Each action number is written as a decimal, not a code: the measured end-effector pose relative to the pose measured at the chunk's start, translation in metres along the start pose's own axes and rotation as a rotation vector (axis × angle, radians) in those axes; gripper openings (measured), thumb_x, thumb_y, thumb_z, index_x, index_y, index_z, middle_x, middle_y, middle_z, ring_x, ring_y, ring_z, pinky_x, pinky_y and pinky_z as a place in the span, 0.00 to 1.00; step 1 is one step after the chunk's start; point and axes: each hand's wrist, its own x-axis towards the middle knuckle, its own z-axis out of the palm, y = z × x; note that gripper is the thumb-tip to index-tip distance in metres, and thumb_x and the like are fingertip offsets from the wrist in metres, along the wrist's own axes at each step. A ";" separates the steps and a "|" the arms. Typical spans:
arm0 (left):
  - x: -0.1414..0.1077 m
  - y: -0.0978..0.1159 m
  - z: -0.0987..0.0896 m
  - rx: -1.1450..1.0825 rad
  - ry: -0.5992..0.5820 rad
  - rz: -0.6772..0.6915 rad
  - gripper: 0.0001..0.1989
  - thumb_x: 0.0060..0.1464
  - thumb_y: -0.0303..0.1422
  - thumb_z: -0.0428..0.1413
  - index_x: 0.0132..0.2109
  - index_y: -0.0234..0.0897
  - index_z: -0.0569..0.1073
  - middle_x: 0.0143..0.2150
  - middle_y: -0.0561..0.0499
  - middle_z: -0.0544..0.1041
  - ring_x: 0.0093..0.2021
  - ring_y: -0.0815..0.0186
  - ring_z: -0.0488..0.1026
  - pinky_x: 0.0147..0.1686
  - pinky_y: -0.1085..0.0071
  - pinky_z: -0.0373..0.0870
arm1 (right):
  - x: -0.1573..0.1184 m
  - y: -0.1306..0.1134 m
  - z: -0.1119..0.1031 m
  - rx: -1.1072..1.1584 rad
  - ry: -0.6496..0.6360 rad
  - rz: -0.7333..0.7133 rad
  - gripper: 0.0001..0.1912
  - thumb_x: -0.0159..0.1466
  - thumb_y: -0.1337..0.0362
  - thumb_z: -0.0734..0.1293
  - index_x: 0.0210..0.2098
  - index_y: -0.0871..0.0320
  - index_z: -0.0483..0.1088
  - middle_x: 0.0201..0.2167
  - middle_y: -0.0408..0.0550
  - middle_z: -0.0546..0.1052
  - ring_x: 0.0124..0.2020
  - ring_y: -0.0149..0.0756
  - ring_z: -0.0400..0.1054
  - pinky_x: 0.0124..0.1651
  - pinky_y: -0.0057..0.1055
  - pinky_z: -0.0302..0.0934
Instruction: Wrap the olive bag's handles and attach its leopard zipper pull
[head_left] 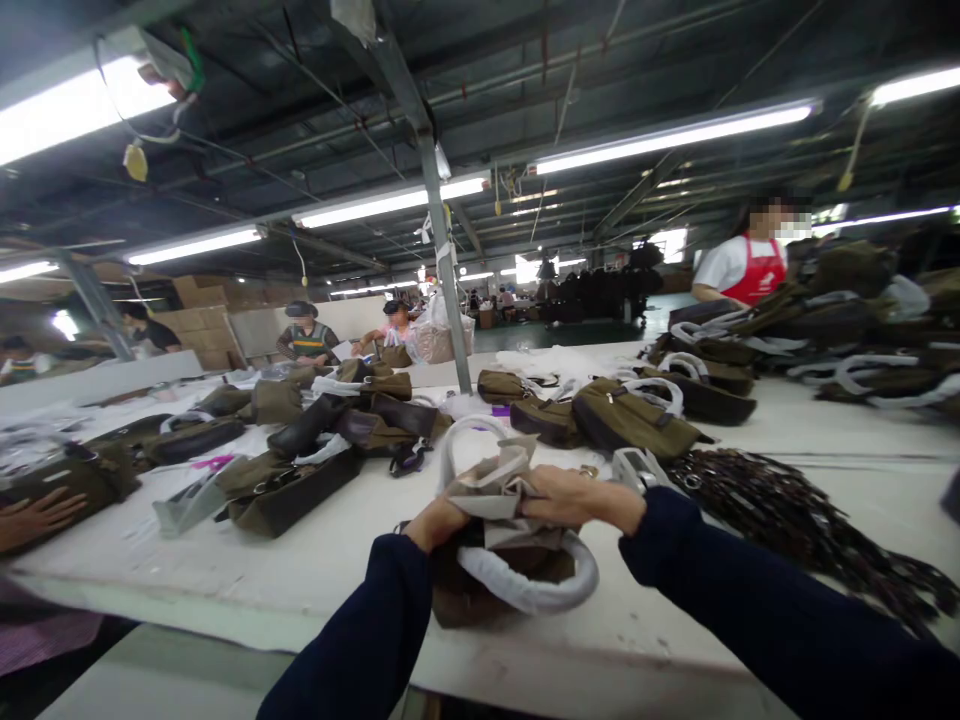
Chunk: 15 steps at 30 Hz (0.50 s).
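Note:
A dark olive-brown handbag (459, 595) stands at the near edge of the white table, right in front of me. Grey lining fabric (499, 497) bunches up out of its opening. My left hand (439, 522) is closed on the left side of this lining, fingers partly hidden by the cloth. From the right, my right hand (566, 496) grips the lining's other side with curled fingers. One bag handle in whitish wrapping (536, 592) droops over the near side; another wrapped handle (450, 450) rises behind the lining. The bag's inside is hidden.
The white table (330, 580) holds several olive bags, including one at left (292, 492) and one behind (637, 415). Dark straps (795, 530) lie piled right, near a metal tape dispenser (637, 468). Another person's hand (41, 518) touches a bag far left. A metal post (448, 270) stands behind.

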 end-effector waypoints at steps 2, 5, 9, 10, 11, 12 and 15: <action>-0.002 0.004 0.000 -0.106 -0.018 -0.020 0.26 0.55 0.40 0.59 0.59 0.35 0.71 0.51 0.41 0.79 0.51 0.56 0.74 0.54 0.60 0.69 | 0.022 0.001 -0.004 -0.033 -0.110 0.054 0.11 0.64 0.66 0.60 0.39 0.60 0.73 0.36 0.49 0.78 0.33 0.35 0.68 0.38 0.29 0.64; -0.009 0.012 -0.003 -0.316 -0.010 -0.128 0.28 0.57 0.37 0.54 0.64 0.36 0.65 0.54 0.40 0.77 0.51 0.57 0.75 0.51 0.62 0.71 | 0.049 0.007 0.007 -0.092 -0.207 0.076 0.12 0.63 0.64 0.62 0.39 0.61 0.75 0.35 0.51 0.78 0.31 0.35 0.68 0.36 0.29 0.64; -0.015 0.017 -0.010 -0.218 -0.038 -0.130 0.28 0.58 0.38 0.53 0.65 0.39 0.64 0.58 0.42 0.74 0.57 0.58 0.72 0.54 0.63 0.68 | 0.062 0.018 0.029 -0.167 -0.258 0.103 0.13 0.58 0.67 0.65 0.40 0.65 0.76 0.33 0.57 0.79 0.30 0.40 0.70 0.33 0.32 0.62; -0.016 0.015 -0.011 -0.094 -0.037 -0.090 0.27 0.56 0.36 0.55 0.62 0.39 0.67 0.57 0.43 0.75 0.57 0.58 0.71 0.56 0.64 0.66 | 0.059 0.021 0.030 -0.168 -0.258 0.095 0.13 0.58 0.67 0.64 0.40 0.65 0.76 0.34 0.58 0.79 0.31 0.41 0.71 0.33 0.33 0.62; -0.016 0.013 -0.011 0.045 -0.032 -0.054 0.24 0.53 0.33 0.57 0.58 0.39 0.71 0.56 0.44 0.76 0.56 0.59 0.72 0.57 0.65 0.64 | 0.055 0.023 0.028 -0.158 -0.251 0.081 0.13 0.59 0.67 0.64 0.41 0.64 0.76 0.35 0.57 0.79 0.32 0.41 0.71 0.34 0.32 0.62; -0.016 0.009 -0.011 0.183 -0.027 -0.026 0.20 0.52 0.31 0.57 0.54 0.38 0.75 0.53 0.45 0.78 0.53 0.59 0.73 0.57 0.66 0.64 | 0.049 0.025 0.025 -0.142 -0.235 0.061 0.14 0.59 0.65 0.64 0.42 0.63 0.75 0.36 0.56 0.79 0.33 0.41 0.71 0.35 0.32 0.62; -0.015 0.000 -0.008 0.446 -0.051 -0.033 0.13 0.51 0.25 0.52 0.40 0.37 0.79 0.38 0.49 0.81 0.41 0.62 0.75 0.46 0.69 0.69 | 0.025 0.032 0.015 -0.055 -0.140 -0.014 0.15 0.63 0.59 0.65 0.47 0.58 0.73 0.42 0.51 0.79 0.39 0.38 0.71 0.40 0.29 0.62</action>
